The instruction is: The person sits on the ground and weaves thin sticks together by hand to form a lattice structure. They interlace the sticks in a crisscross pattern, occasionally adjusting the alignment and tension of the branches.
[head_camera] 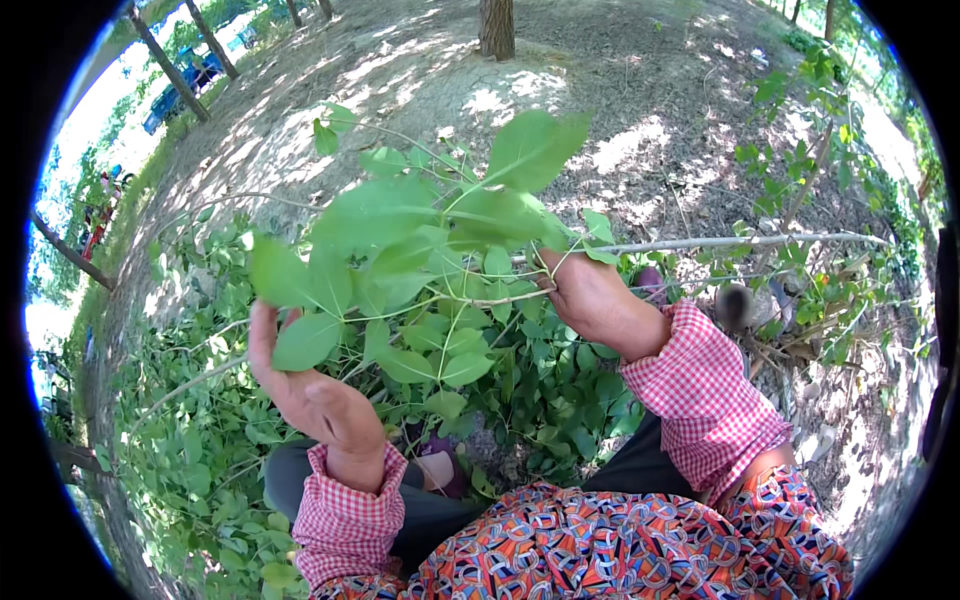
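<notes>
My right hand (589,304) is closed around a leafy cut branch, its fingers largely hidden behind the foliage. The branch's bare woody stem (697,244) runs out to the right past my wrist. Broad green leaves (390,214) fan out to the left between both hands, some blurred. My left hand (315,397) is raised at the left edge of these leaves, thumb and forefinger apart. One leaf (306,342) covers part of its fingers, and I see nothing gripped in it. A pile of leafy branches (202,450) lies below and left of my hands.
A purple shoe (442,461) shows between my bent legs. Cut stems (772,352) and a leafy upright shoot (814,161) are at the right. Ahead, a tree trunk (496,30) rises from sun-dappled soil. More trunks (169,64) and blue objects (161,109) appear far left.
</notes>
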Available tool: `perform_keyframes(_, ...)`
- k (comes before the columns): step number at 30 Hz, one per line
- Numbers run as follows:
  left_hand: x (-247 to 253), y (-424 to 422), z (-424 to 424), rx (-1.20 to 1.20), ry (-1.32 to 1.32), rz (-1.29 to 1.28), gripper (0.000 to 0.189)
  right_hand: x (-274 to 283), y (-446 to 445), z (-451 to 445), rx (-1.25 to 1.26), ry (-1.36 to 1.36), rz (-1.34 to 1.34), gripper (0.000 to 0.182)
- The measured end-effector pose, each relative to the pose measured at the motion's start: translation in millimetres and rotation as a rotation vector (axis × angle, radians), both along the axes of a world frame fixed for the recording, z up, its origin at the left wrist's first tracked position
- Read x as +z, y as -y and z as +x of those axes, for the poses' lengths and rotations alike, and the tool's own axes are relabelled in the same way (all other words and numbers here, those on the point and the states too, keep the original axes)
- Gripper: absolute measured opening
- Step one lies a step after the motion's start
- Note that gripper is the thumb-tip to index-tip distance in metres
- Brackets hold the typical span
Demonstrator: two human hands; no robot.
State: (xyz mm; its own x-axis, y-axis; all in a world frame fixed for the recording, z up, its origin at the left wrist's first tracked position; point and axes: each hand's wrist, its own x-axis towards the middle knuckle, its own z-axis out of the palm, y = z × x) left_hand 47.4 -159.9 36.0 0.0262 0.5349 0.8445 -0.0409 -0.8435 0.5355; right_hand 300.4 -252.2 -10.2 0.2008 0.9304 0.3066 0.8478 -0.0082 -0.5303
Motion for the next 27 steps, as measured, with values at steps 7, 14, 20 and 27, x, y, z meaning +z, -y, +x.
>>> perform_keyframes(7,-21,16,14,0.068,-0.583,0.081,0.081,2,0,-2,0.019,0.078,0.022,0.014)
perform_keyframes(14,-58,28,38,-0.093,-0.502,-0.249,0.040,3,10,-13,0.122,-0.023,0.044,0.020)
perform_keyframes(20,-54,27,40,-0.051,-0.438,-0.287,0.024,23,24,-8,0.401,-0.244,-0.034,0.025)
perform_keyframes(27,-65,29,40,-0.010,-0.555,-0.224,0.015,5,22,-15,0.356,-0.315,0.039,0.014)
